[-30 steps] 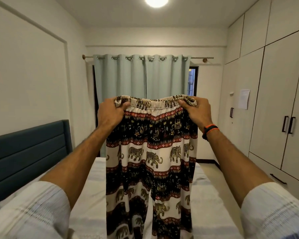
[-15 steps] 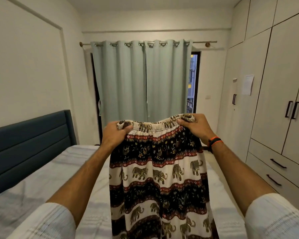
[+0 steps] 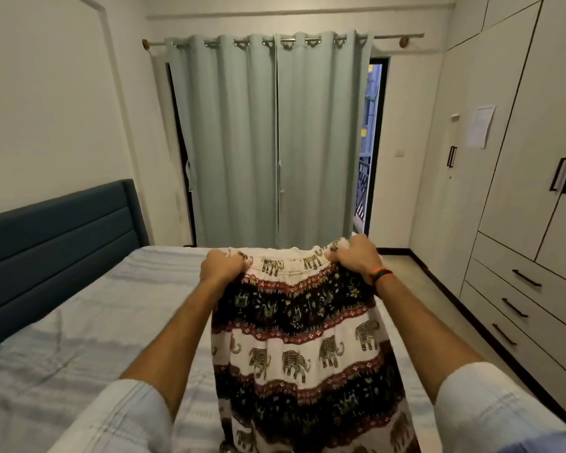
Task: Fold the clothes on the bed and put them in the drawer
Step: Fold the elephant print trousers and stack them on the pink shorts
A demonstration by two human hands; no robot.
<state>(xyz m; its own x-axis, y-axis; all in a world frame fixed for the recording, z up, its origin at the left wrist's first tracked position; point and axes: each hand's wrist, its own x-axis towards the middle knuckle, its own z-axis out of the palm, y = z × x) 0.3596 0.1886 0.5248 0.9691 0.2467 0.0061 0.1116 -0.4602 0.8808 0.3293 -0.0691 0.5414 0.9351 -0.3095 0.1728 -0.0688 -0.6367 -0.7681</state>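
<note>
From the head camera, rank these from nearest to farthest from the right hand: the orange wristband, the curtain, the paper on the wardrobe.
1. Orange wristband, on the right hand's own wrist.
2. Curtain, straight ahead past the bed.
3. Paper, high on the wardrobe door, to the right.

Elephant-print trousers [image 3: 304,348] in black, cream and red bands, unfolded, waistband stretched flat at 12 o'clock, legs trailing toward 6 o'clock over the striped bed [image 3: 89,338], wardrobe drawers [image 3: 517,308] shut at 3 o'clock
</note>
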